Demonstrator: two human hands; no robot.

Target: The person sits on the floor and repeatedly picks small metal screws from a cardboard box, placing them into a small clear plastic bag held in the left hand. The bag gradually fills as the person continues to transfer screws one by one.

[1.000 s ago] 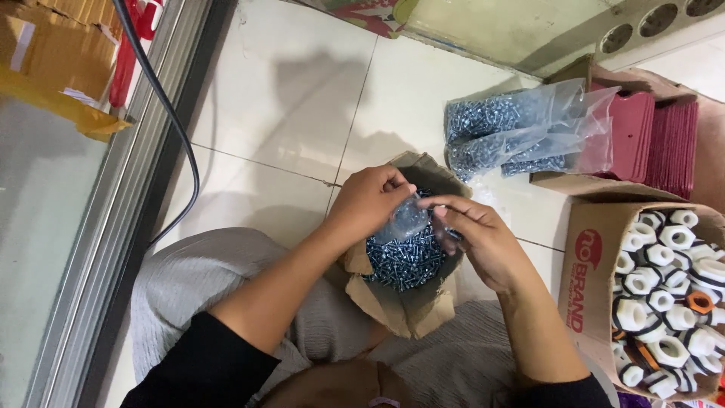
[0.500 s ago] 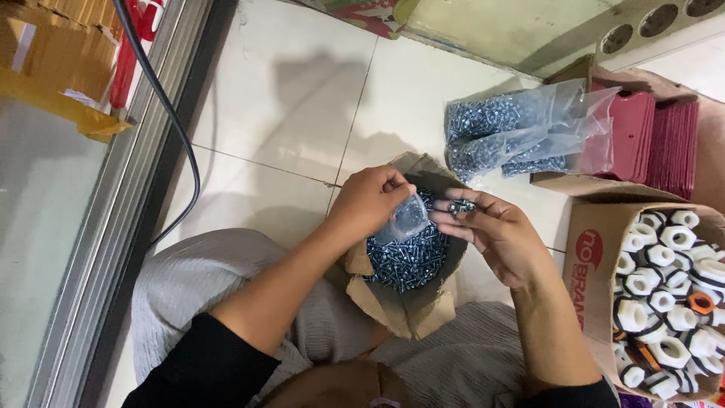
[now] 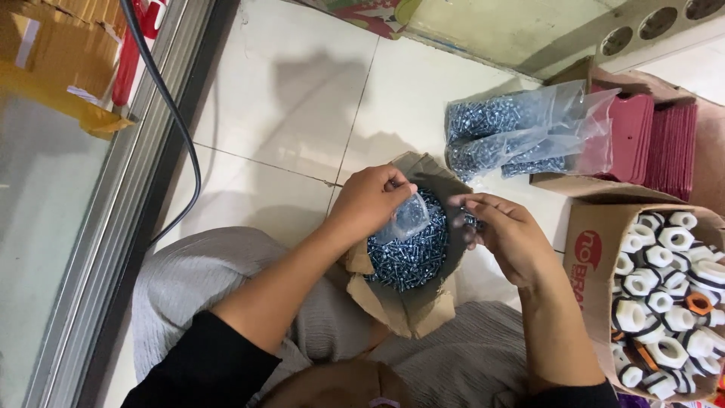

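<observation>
Two hands work over the torn brown cardboard box of small silver screws (image 3: 408, 257). The right hand (image 3: 510, 238) has lifted away from the small clear plastic bag (image 3: 408, 219), fingers pinched on a few screws. The left hand (image 3: 370, 200) keeps the bag pinched, so more screws can go in.

Soft, even daylight fills the frame, brightest on the pale floor tiles (image 3: 302, 113) in the upper middle. A blurred grey shadow falls on those tiles near the top centre, and a fainter one sits just above the cardboard box of screws (image 3: 408, 264). The clear plastic bags (image 3: 529, 128) at upper right carry small white glints. The glass panel (image 3: 45, 227) along the left edge looks hazy and washed out. Focus is fairly sharp at centre; straight lines bow slightly toward the edges.
</observation>
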